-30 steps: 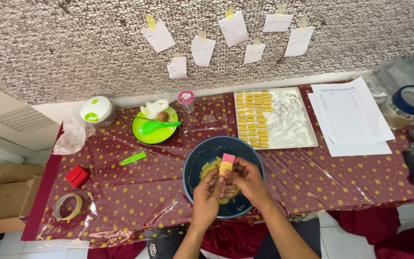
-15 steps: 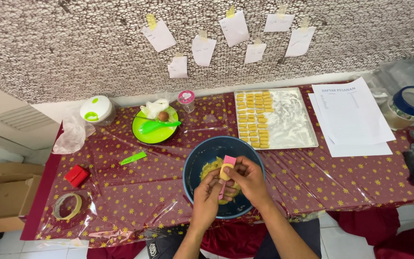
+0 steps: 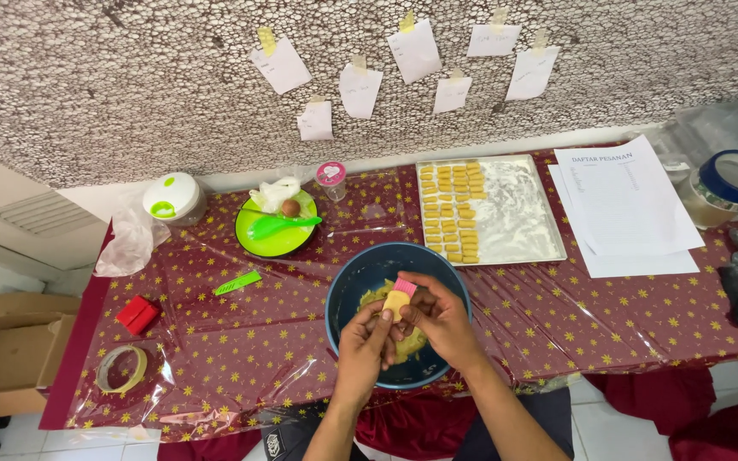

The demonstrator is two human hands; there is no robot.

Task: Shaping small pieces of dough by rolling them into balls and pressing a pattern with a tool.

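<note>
Pink-topped dough piece [image 3: 400,299] pinched betw. left hand [image 3: 367,341] & right hand [image 3: 442,318] fingers, over blue bowl [image 3: 348,294].

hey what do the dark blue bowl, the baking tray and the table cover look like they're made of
The blue bowl looks like plastic: matte, evenly coloured, with a thick rim. The baking tray seems to be thin metal, probably aluminium: pale grey, with a dull shine under the dusting of flour. The table cover looks like printed maroon cloth under a clear plastic sheet, which shows glossy wrinkles and glare.
</note>
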